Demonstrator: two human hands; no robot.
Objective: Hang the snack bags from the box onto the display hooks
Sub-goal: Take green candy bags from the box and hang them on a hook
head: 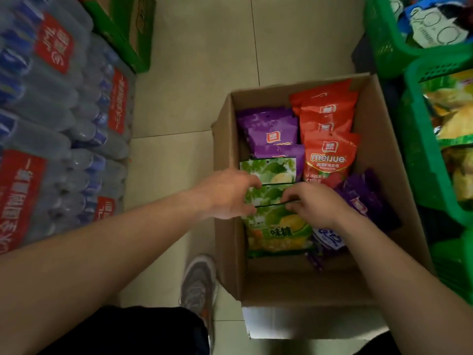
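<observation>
An open cardboard box (378, 155) stands on the tiled floor and holds several snack bags. Green bags (279, 229) lie stacked at its near left, purple bags (271, 126) behind them and red bags (330, 149) at the far right. More purple bags (363, 198) lie at the near right. My left hand (225, 193) grips the left edge of the green bags with curled fingers. My right hand (314, 203) pinches the top edge of a green bag from the right. No display hooks are in view.
Shrink-wrapped packs of water bottles (58, 129) are piled along the left. A green carton (122, 29) sits at the far left. Green plastic baskets (419, 155) with goods stand on the right. My shoe (199, 283) rests beside the box.
</observation>
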